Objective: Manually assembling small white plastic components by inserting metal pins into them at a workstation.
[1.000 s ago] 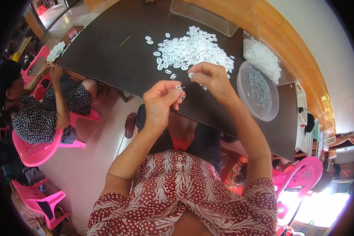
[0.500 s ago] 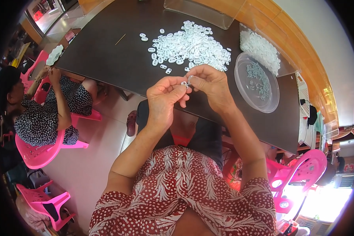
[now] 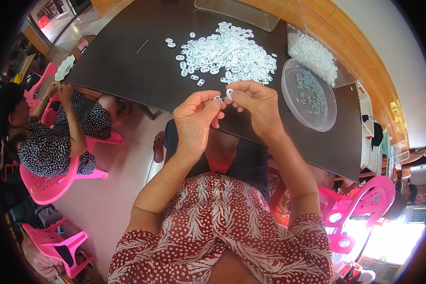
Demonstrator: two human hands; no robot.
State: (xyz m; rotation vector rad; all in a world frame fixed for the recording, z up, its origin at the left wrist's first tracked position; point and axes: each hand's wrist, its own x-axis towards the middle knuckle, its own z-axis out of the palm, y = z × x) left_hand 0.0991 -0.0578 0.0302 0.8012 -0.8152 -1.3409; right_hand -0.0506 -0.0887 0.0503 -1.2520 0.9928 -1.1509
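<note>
Two bare hands meet above the near edge of a dark tabletop (image 3: 142, 78). The right hand (image 3: 260, 106) pinches a white oval link (image 3: 229, 93) with a hole through it, thumb and index finger clamped on its side so that the piece faces partly outward. Just left of it, the left hand (image 3: 192, 118) has thumb and index finger together on a smaller-looking white piece (image 3: 217, 98), mostly hidden by the fingertips; a thin greyish bit shows between the two hands, too small to make out, and whether the pieces touch I cannot tell. Beyond the hands lies a broad heap of similar white links (image 3: 232, 54), a few strays along its left side. To the right sit a shallow, clear round tray (image 3: 296, 110) holding small grey-green parts (image 3: 309, 90) and, behind it, a clear container (image 3: 346, 78) with more white pieces. A thin stick (image 3: 142, 46) lies left of the heap. The links look like light, stiff, smooth plastic, probably a little slippery and easy to drop, though not likely to break under ordinary finger pressure. The best hold seems to be a fingertip pinch on the outer rim, leaving the holes uncovered.
</note>
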